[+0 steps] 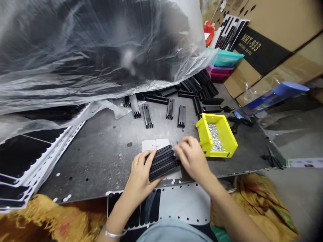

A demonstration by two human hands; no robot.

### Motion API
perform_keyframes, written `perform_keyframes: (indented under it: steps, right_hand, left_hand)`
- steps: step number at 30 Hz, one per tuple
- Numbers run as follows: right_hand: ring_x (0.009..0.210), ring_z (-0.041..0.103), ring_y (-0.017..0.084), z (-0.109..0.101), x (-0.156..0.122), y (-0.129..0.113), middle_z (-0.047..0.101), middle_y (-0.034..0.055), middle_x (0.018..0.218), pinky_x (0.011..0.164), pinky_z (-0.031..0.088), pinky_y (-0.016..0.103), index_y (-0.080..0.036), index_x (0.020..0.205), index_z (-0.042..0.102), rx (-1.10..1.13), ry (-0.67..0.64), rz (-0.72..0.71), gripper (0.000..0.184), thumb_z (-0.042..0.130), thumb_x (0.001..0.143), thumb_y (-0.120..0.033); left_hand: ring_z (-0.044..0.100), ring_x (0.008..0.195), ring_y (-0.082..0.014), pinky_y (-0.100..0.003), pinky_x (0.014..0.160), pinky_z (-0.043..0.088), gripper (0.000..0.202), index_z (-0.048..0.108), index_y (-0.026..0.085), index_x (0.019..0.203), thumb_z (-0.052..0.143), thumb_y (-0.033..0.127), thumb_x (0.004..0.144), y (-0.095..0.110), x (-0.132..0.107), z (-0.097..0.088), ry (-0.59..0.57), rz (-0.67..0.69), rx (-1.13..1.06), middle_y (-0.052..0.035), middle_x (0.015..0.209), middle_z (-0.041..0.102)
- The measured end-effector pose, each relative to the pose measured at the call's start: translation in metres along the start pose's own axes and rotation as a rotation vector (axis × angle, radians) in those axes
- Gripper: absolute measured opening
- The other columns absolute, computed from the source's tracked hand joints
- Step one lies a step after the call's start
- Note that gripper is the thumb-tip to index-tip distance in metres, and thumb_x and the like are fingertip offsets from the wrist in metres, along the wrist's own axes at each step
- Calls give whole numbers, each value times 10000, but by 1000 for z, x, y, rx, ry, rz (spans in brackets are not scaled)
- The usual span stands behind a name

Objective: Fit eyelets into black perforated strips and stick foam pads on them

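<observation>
My left hand (142,169), with a ring and a bracelet, is closed around a set of black textured strips (163,163) lying side by side, with rounded ends. Beneath them a white pad (148,144) rests on the grey table. At the strips' right end is my right hand (193,159), its fingers curled together and slightly blurred; what they pinch, if anything, is hidden. Just beyond that hand stands a yellow bin (232,146) with small shiny metal pieces (215,137) inside. A sheet with black strips (150,206) lies at my lap.
Several black channel-shaped parts (182,116) stand across the table, with a pile (193,85) behind. Plastic film (113,60) covers a large dark stack. Printed sheets (27,158) lie left. A blue tube (272,97), scissors (272,161) and cardboard boxes (280,20) are right.
</observation>
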State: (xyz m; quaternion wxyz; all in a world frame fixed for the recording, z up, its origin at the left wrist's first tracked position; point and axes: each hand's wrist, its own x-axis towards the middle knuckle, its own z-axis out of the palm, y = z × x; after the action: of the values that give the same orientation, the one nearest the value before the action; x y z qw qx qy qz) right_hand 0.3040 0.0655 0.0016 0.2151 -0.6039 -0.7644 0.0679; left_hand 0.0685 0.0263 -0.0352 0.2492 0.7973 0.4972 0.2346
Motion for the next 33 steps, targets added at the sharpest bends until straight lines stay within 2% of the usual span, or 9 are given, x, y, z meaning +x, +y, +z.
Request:
perform_keyframes:
  steps: [4,7,12,16,19,22,27,30,33]
  right_hand:
    - [1141,607,373,4,84,21,580,257,1263,918,519,491,-82,1395,543,-268,-132,284,451,450,1055,-362]
    - [1114,635,410,1,91,26,605,294,1193,890,532,512,-7,1396,529,-294,-209,298,466,479,987,-225]
    - [1071,688,285,-20,30,45,613,120,1241,937,587,435,-235,1481,489,-76,-292,21,550,560,937,-214]
    - [1235,629,270,-6,34,54,550,106,1330,1086,546,492,-286,1381,583,194,-188,-257,494,531,925,-104]
    - [1277,614,231,13,52,39,564,103,1367,1116,542,467,-278,1341,623,322,-242,-383,499,489,925,-36]
    - [1313,607,210,3,47,33,602,84,1413,1111,551,438,-306,1405,605,322,-333,-453,561,445,946,-25]
    - [1176,683,267,-65,3,99,693,86,1285,1035,560,462,-264,1280,691,80,10,-64,384,464,992,-151]
    - [955,725,278,-78,-8,143,731,86,1082,851,581,401,-222,1137,737,-81,-188,62,258,598,922,-251]
    - [946,704,278,-63,0,156,692,108,1075,805,550,357,-185,1071,713,-176,-349,86,265,666,810,-188]
  left_hand:
    - [437,1384,-409,-652,1162,405,1194,99,344,1677,887,429,785,-1,4,-7,-44,22,-10,-154,1503,460]
    - [424,1422,-413,-651,1179,399,1139,119,339,1676,856,451,815,0,-3,-10,-4,11,-3,-153,1547,433]
    - [431,1448,-413,-641,1168,435,1098,138,316,1676,808,550,839,-5,-12,-12,62,-55,-107,-183,1581,420]
    - [543,1397,-305,-501,1110,523,649,350,288,1611,572,461,1026,-17,16,-26,182,-173,-232,-154,1543,508]
    - [605,1331,-279,-498,1117,513,512,523,253,1504,560,430,1024,-27,47,-37,96,-156,-249,-135,1489,594]
    - [668,1223,-260,-515,1124,494,343,708,247,1279,501,375,1037,-33,61,-45,-52,-113,-275,-89,1300,732]
    - [706,1099,-251,-467,1052,531,333,757,252,1113,465,395,1040,-36,54,-53,-94,-169,-320,-57,1156,773]
    - [697,1107,-259,-475,1061,525,380,737,241,1122,434,459,1053,-28,55,-55,-112,-201,-319,-63,1163,755]
    - [625,1247,-316,-554,1124,482,541,633,256,1349,572,633,966,-11,55,-54,-166,-197,-221,-100,1326,674]
